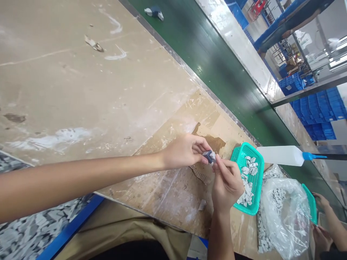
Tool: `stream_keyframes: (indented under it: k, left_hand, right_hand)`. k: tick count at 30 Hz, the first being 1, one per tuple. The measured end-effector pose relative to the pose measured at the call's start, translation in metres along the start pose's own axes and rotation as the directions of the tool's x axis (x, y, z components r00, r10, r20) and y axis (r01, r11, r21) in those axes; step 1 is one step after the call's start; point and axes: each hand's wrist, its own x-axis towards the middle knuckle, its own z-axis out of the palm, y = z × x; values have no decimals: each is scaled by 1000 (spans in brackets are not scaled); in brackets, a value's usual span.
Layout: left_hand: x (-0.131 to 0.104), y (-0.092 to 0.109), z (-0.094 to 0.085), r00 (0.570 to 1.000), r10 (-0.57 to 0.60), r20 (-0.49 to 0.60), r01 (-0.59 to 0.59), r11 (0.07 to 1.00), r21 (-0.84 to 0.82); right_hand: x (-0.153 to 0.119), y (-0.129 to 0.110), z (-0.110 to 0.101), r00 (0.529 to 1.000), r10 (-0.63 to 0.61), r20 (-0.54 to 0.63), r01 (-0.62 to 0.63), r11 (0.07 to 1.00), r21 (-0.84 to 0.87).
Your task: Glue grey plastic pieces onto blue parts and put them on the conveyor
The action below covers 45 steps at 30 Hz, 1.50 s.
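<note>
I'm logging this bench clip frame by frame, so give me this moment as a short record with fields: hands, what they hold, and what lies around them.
left hand: left hand pinches a small grey part with its fingertips
right hand: right hand meets the same part from below, fingers on its pale end
nearby tray: teal basket holding small pale pieces, just right of the hands
bottle: white squeeze bottle with a blue nozzle, lying beyond the basket
bag: clear plastic bag of pieces, right of the basket
surface: worn brown worktable
belt: green conveyor with one part on it
other person: hands at the right edge
</note>
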Motion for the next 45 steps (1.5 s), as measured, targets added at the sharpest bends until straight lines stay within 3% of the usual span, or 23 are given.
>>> stream_keyframes:
  k: [6, 10, 17, 24, 27, 31, 34, 38, 42, 45]
  left_hand:
    - [-6, 3, 7, 998, 44, -42, -45, 998, -37]
    - [-9, 5, 9, 996, 78, -44, -79, 997, -9]
    - [-6, -1, 3, 995, 23, -100, -15, 997, 73]
    - [-4, 3, 2, 1000, 4, -26, -1, 993, 115]
    - [-2, 9, 2, 999, -42, -6, 42, 998, -39]
    - [3, 17, -6, 981, -187, -59, 169, 959, -228]
    - [5, 24, -12, 963, -240, -118, 197, 935, -296]
    - [7, 30, -16, 957, -257, -131, 194, 910, -367]
    - [9, 26, -25, 966, -215, -141, 156, 925, -347]
    - [12, 21, -33, 966, -196, -167, 137, 941, -310]
  right_hand:
    - [1, -2, -4, 998, 62, 33, -63, 997, 45]
    - [-1, -1, -3, 998, 27, 50, -30, 998, 53]
    - [-3, -2, 5, 993, -11, 118, 1, 997, 82]
    - [7, -3, 4, 975, -24, 219, 19, 1000, 23]
    - [12, -7, -8, 995, -46, 88, 49, 998, -33]
    - [14, -6, -35, 986, 62, -154, -75, 994, -79]
    - [15, 1, -52, 976, 159, -151, -168, 985, -44]
    - [19, 19, -71, 971, 173, -163, -191, 976, -105]
    - [18, 46, -85, 899, 318, -300, -365, 924, -117]
    - [14, 67, -88, 834, 440, -333, -483, 874, -54]
